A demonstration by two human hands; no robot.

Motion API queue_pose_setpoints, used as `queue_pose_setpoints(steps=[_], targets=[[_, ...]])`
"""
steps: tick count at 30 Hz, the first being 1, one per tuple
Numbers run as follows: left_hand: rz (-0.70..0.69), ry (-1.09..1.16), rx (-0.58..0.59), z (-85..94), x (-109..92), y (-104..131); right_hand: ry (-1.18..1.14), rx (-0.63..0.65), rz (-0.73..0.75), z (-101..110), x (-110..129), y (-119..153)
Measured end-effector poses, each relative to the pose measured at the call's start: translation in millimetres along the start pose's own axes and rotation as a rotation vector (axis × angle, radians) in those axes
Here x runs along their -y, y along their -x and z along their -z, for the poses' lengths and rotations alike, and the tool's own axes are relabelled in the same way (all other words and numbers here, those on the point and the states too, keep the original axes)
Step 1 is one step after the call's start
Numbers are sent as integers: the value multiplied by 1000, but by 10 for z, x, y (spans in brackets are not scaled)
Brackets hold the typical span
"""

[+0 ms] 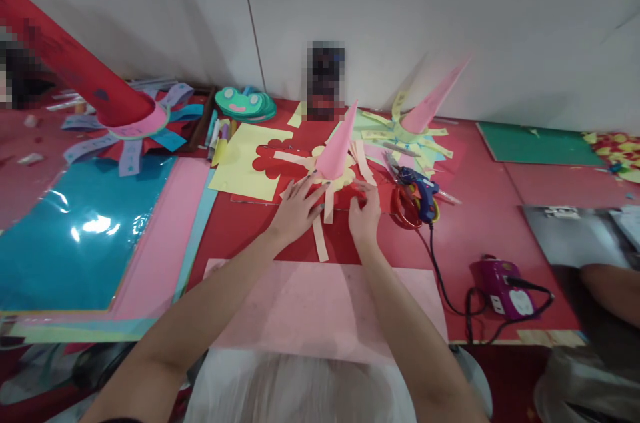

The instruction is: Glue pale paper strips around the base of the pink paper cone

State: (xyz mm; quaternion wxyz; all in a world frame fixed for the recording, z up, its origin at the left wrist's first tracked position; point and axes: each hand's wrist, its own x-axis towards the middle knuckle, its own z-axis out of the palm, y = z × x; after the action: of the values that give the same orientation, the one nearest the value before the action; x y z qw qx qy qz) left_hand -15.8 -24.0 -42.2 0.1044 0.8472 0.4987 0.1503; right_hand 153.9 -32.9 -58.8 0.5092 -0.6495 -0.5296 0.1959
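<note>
A: How does the left hand (pixel 299 201) look?
B: Well open, fingers spread and palm down. Its fingertips rest at the front of the pink cone (pixel 340 146), where that meets a pale yellow flower (pixel 345 179).
A: And the right hand (pixel 366 209)?
B: Half curled, thumb bent in, just beside the flower's right edge. Whether it has hold of a petal, I can't tell.
A: Where is the cone, exactly?
B: Upright on the flower, leaning slightly right, in the middle of the red table (pixel 500 223). One pale strip (pixel 329 204) comes out in front of the flower, between the hands; another (pixel 321 239) lies nearer the person.
A: Any writing?
B: Marks on the lavender strips (pixel 130 159) below the red tube (pixel 85 63), and on the yellow strips around the second cone (pixel 435 99). Both are too small and blurred to read. The purple adapter (pixel 506 289) carries a pale patch I can't make out.
A: What else is unclear?
B: A dark thing (pixel 326 76) against the wall is blurred into squares. The tube's upper end is cut off at the left edge, and at the right edge only part of another person's arm (pixel 613 289) shows.
</note>
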Motion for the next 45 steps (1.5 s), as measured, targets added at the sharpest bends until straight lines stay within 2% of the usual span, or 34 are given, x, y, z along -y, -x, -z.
queue_pose_setpoints(steps=[3, 6, 10, 14, 17, 20, 25, 36, 40, 45], targets=[[21, 103, -156, 117, 53, -107, -103, -12, -71, 1, -10, -20], [52, 211, -362, 308, 57, -353, -144, -25, -73, 1, -5, -22], [100, 285, -531, 542, -111, -743, -182, -3, -47, 10, -9, -43], [53, 238, -544, 632, -345, -1007, -227, -13, -36, 50, -30, -96], [91, 225, -570, 635, -418, -1120, -269, -43, -84, 83, -54, -130], [124, 234, -583, 635, -399, -1187, -303, -44, -128, 97, -74, -143], [86, 262, -561, 677, -316, -1239, -335, -8, -86, 93, -83, -142], [14, 302, -477, 942, -265, -1250, -352, -20, -61, 88, -75, -143], [-14, 301, -415, 1010, -272, -1235, -354, -12, -32, 82, -93, -140], [-55, 308, -337, 1008, -279, -1220, -323, 7, -23, 82, -113, -133]])
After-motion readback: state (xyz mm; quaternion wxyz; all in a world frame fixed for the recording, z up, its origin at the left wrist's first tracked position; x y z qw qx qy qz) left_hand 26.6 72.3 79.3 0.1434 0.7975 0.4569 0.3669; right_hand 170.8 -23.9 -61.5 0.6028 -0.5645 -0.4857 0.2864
